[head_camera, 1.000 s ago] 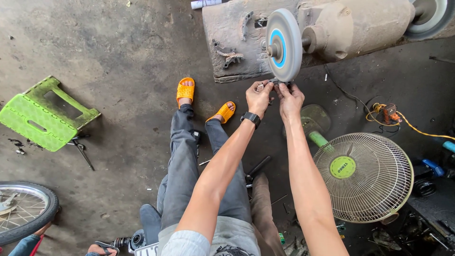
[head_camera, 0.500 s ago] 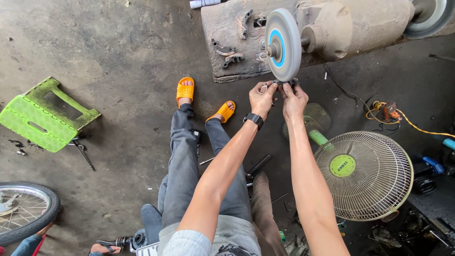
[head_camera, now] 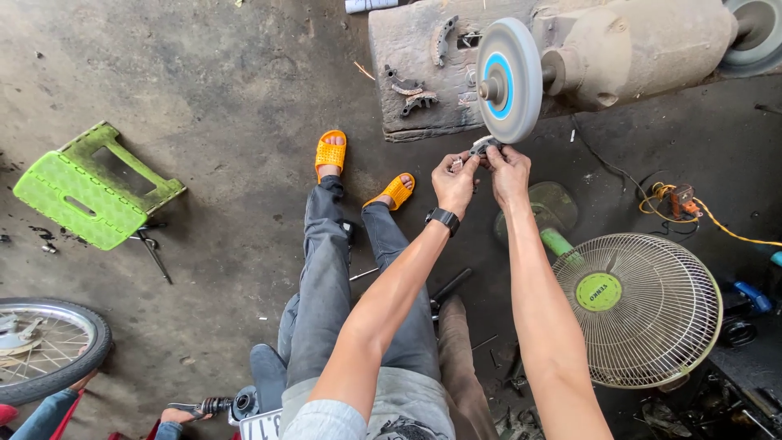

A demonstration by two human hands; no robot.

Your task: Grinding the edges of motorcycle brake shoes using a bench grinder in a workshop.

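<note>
Small metal part (head_camera: 484, 147) between both hands' fingertips (head_camera: 472, 161)

Orange sandals (head_camera: 331, 152), lime-green stool (head_camera: 85, 195), grey grinding wheel (head_camera: 511, 81) with blue ring, cream fan (head_camera: 637, 310) with green hub.

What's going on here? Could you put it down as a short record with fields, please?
Place: grimy concrete workshop floor
Person: seated, legs stretched out, orange sandals
Left hand: black watch on the wrist, grips a small metal part
Right hand: grips the same part from the other side
Part's position: at the lower edge of the grinding wheel
Wheel: grey, blue ring round the hub, on a bench grinder
Nearby: green folding stool, standing fan, bicycle wheel
</note>
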